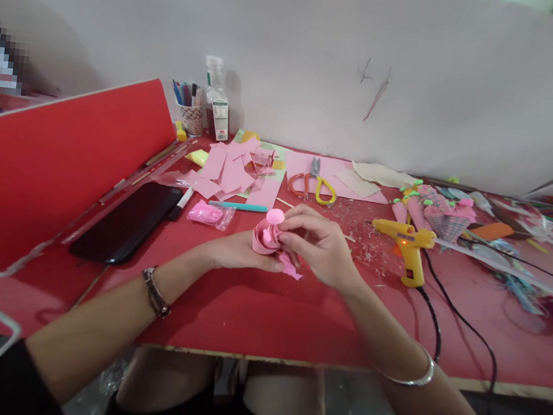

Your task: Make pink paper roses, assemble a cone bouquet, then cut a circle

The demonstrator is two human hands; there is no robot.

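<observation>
While the left hand holds a pink flower, right hand pinches its side

The rolled pink paper flower, its layers curled round a brighter pink centre, is held above the red surface, a round pink disc at its rim.

The red table bears a phone; a glue gun.
</observation>
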